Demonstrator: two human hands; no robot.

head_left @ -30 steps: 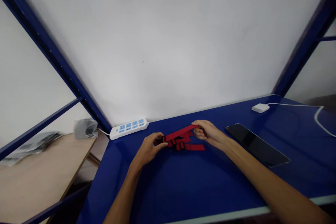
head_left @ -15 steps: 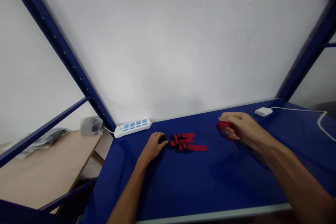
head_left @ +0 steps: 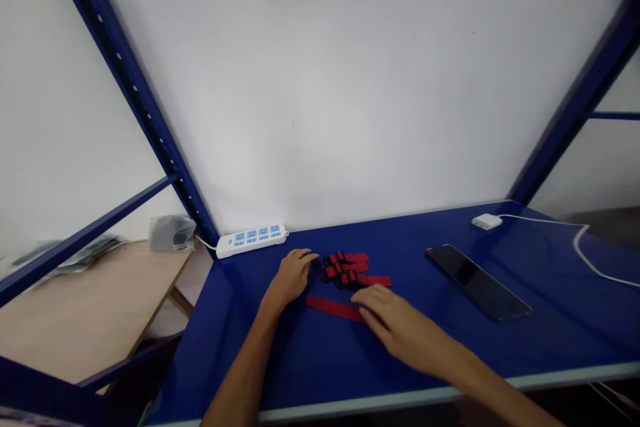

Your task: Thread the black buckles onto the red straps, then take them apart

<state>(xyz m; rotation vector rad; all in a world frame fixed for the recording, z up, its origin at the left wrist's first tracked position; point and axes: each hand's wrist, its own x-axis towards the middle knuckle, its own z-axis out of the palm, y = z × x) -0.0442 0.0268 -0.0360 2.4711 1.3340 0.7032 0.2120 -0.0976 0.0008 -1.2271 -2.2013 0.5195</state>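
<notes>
Several red straps with black buckles [head_left: 345, 269] lie bunched together on the blue table. My left hand [head_left: 295, 273] rests at their left side, fingertips by a small black piece; whether it grips that piece is hidden. Nearer the front edge, a separate red strap [head_left: 333, 307] lies flat, and its right end passes under my right hand [head_left: 387, 317]. The right hand's fingers reach over that end, with thumb and forefinger a little apart.
A white power strip [head_left: 253, 240] sits at the back left. On the right lie a dark phone-like slab [head_left: 477, 280] and a white adapter [head_left: 487, 221] with a cable. Blue frame posts rise at both sides. A wooden table [head_left: 90, 300] stands left.
My right hand has moved left and down, and the red strap it held now lies on the table. The dark slab is uncovered. My left hand has barely moved.
</notes>
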